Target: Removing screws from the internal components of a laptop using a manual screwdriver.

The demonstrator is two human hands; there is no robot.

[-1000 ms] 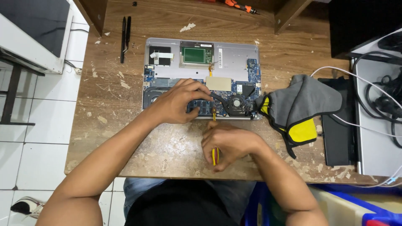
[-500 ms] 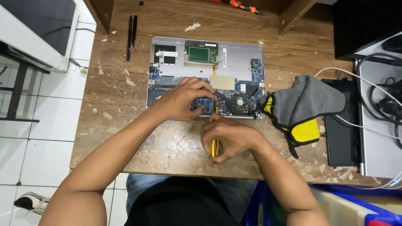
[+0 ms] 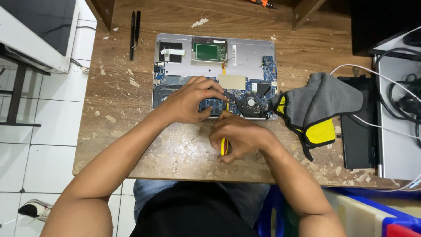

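Right hand [image 3: 239, 136] fisted round yellow screwdriver [image 3: 224, 147], tip on opened laptop [image 3: 215, 74] board; left hand [image 3: 188, 101] fingertips pressed on board beside it, pinching nothing

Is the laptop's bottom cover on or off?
Off. The laptop lies with circuit boards, fan and copper heat pipe exposed, under the left hand.

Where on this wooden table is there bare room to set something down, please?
Bare wood lies on the table left of the opened laptop, below the black tweezers, though it is littered with chips. Another patch lies behind the laptop. It is crowded around the left hand, right hand with its screwdriver, and the grey-yellow cloth.
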